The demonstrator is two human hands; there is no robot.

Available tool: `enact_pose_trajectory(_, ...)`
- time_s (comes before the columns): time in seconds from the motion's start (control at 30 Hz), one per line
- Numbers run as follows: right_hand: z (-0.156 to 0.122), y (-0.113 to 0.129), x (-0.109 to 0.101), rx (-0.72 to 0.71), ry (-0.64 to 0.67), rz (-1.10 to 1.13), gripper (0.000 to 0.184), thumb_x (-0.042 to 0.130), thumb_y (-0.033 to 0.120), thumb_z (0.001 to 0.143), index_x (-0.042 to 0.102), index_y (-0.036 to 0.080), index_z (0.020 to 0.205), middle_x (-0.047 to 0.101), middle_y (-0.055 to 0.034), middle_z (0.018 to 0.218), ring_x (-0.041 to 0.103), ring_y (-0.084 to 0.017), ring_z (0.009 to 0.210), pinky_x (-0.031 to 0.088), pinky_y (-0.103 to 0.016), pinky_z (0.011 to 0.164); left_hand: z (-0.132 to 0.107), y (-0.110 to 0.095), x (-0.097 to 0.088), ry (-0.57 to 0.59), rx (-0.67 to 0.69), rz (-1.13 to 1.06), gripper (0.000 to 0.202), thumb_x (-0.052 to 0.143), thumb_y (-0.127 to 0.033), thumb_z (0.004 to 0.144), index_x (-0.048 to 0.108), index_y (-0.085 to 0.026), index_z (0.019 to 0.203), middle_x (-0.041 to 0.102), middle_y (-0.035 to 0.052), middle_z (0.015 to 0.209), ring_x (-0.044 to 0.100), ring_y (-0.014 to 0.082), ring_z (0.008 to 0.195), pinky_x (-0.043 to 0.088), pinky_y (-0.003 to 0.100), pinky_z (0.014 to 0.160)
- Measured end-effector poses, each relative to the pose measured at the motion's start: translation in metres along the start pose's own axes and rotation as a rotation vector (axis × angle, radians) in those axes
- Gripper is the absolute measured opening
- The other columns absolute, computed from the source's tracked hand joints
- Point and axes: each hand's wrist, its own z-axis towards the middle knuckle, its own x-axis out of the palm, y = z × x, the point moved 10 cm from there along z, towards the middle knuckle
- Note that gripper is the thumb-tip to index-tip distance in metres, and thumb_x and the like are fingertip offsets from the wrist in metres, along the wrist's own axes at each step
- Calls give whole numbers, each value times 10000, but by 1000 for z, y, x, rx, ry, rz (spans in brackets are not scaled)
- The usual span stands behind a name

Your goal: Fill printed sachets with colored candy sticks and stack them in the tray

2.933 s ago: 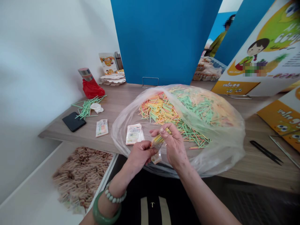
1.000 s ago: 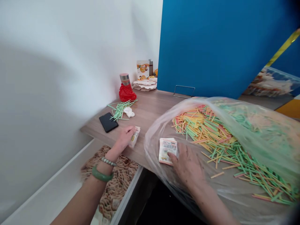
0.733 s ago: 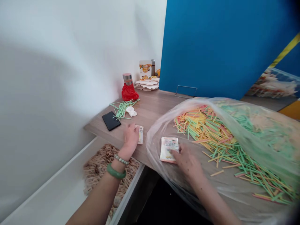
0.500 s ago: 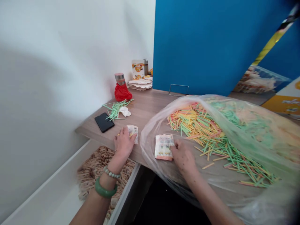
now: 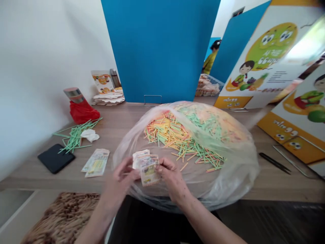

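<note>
- Presently, the left hand (image 5: 122, 176) and the right hand (image 5: 171, 178) meet at lower centre of the frame, above the near lip of a clear bag (image 5: 236, 169).
- Both hands are closed on one printed packet (image 5: 149, 171): the left hand's fingers pinch its left edge and the right hand's pinch its right edge.
- The packet is held off the surface, face up and slightly tilted; motion blur hides the finer finger positions.
- Just behind the held packet, a small packet stack (image 5: 139, 157) lies inside the bag mouth.
- The bag spreads across the centre of the table (image 5: 274, 183) and holds a heap of coloured sticks (image 5: 177, 135) in green, yellow and orange.
- Left of the bag, two filled packets (image 5: 96, 162) lie flat on the table, well apart from the hands.
- Farther left lies a black phone (image 5: 56, 158), with a loose bundle of green sticks (image 5: 76, 134) and a crumpled tissue (image 5: 90, 135) behind it.
- A flask in a red pouch (image 5: 82, 110) stands at upper left, near a paper stack (image 5: 108, 96).
- A blue panel (image 5: 159, 47) stands upright behind the bag.
- Printed boards (image 5: 266, 61) lean along the right side of the frame.
- A thin black tool (image 5: 274, 162) lies on the table, right of the bag.
- A tray of brown pieces (image 5: 63, 217) sits at lower left, below the table edge.
- Another person (image 5: 212, 59) is partly visible at upper right, beyond the panel.
</note>
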Motion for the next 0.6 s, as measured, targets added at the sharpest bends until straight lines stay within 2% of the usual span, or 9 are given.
enact_pose_trajectory(0.07, -8, 6, 2, -6, 51, -6, 181, 631, 375, 732, 556, 215, 692, 496, 37, 631, 418, -132, 602, 377, -259, 612, -14, -5, 51, 145, -115, -281, 445, 747, -508, 672, 706, -180, 970, 717, 56, 817, 648, 228, 750, 521, 330, 714)
enact_pose_trajectory(0.1, -10, 11, -1, -32, 77, -75, 173, 616, 360, 750, 553, 214, 683, 477, 39, 616, 413, -132, 597, 366, -258, 605, -19, -8, 67, 148, -134, -342, 358, 747, -473, 669, 698, -176, 863, 687, 29, 723, 621, 198, 677, 499, 303, 667)
enact_pose_trajectory(0.17, -13, 26, -17, -128, 105, -328, 125, 561, 285, 792, 576, 211, 692, 489, 31, 627, 445, -140, 623, 371, -261, 623, -24, -17, 83, 115, -92, -311, 202, 705, -377, 708, 655, -182, 725, 653, 6, 670, 594, 177, 650, 473, 287, 654)
enact_pose_trajectory(0.23, -18, 44, -45, -258, 83, -691, 132, 509, 183, 816, 629, 208, 768, 575, 0, 726, 521, -163, 733, 409, -277, 706, -30, -33, 95, 124, 60, -138, 78, 642, -245, 731, 630, -195, 673, 676, 14, 737, 616, 194, 731, 478, 309, 724)
enact_pose_trajectory(0.27, -20, 53, -60, -321, 59, -891, 178, 490, 139, 823, 655, 205, 830, 616, -24, 805, 547, -179, 813, 422, -293, 763, -35, -42, 105, 169, 152, -46, 73, 610, -182, 727, 624, -200, 658, 702, 28, 811, 635, 210, 801, 482, 329, 779)
enact_pose_trajectory(0.37, -24, 63, -89, -410, 100, -1394, 324, 455, 47, 826, 684, 200, 996, 649, -80, 992, 540, -216, 998, 419, -330, 875, -57, -64, 145, 383, 434, 114, 166, 539, -59, 688, 600, -205, 639, 732, 72, 1082, 642, 255, 1049, 460, 388, 939)
enact_pose_trajectory(0.47, -18, 60, -96, -415, 237, -1669, 342, 466, 54, 860, 680, 228, 1061, 633, -69, 1011, 516, -220, 1010, 403, -325, 862, -69, -75, 180, 536, 628, 190, 205, 502, -8, 647, 578, -198, 645, 691, 88, 1248, 593, 270, 1196, 414, 424, 1025)
enact_pose_trajectory(0.53, -10, 58, -90, -433, 319, -1782, 273, 517, 112, 883, 683, 249, 1052, 620, -60, 1009, 505, -227, 988, 385, -331, 831, -66, -73, 195, 572, 669, 257, 200, 504, -3, 628, 572, -191, 637, 706, 81, 1215, 602, 272, 1167, 407, 436, 1016)
enact_pose_trajectory(0.6, 2, 55, -83, -454, 400, -1860, 205, 562, 159, 889, 695, 257, 1010, 615, -60, 1006, 496, -234, 975, 365, -335, 803, -59, -67, 201, 579, 658, 291, 196, 514, -6, 619, 587, -187, 640, 737, 55, 1131, 614, 262, 1104, 415, 423, 977)
